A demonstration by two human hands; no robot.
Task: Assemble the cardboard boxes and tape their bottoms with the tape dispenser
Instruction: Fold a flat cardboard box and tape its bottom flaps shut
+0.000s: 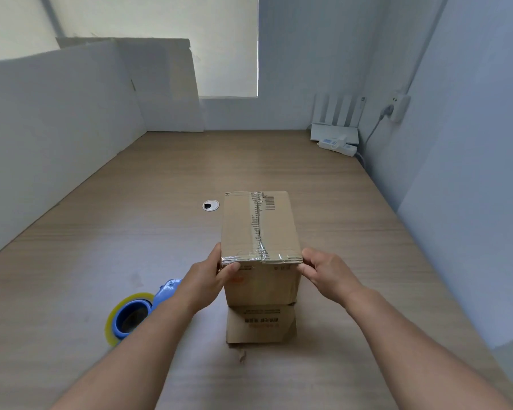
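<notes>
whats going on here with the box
A person holds a cardboard box standing on the wooden table, left hand and right hand gripping the near corners of its taped upper face. A flap sticks out at its base. The blue tape dispenser lies on the table by the left forearm, untouched.

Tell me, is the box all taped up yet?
Nearly. The cardboard box is folded up, with clear tape along its upturned seam and across the near edge. The left hand and right hand grip its near corners. The tape dispenser lies on the desk. A flap at its foot sticks out untaped.
</notes>
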